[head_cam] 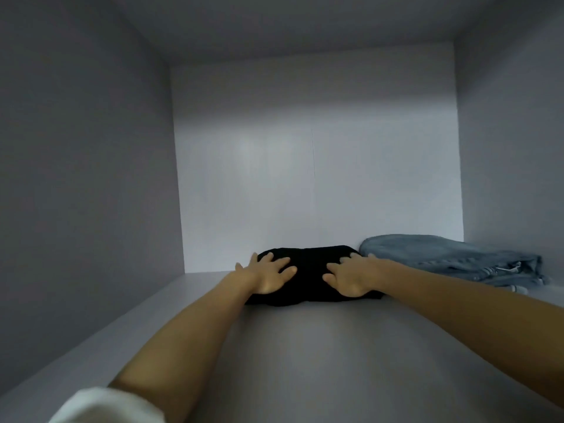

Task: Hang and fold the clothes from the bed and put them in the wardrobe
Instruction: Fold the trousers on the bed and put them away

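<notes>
— Head view: how far along?

— Folded jeans (451, 259) already lie on the wardrobe shelf (320, 346), at right; a folded black garment (308, 270) lies just beside them, touching; I judge it nearly placed; the bed is out of view.

— And your fingers?

— Spread flat, gripping nothing; my left hand (268, 274) presses its left part, my right hand (351, 276) its right.
</notes>
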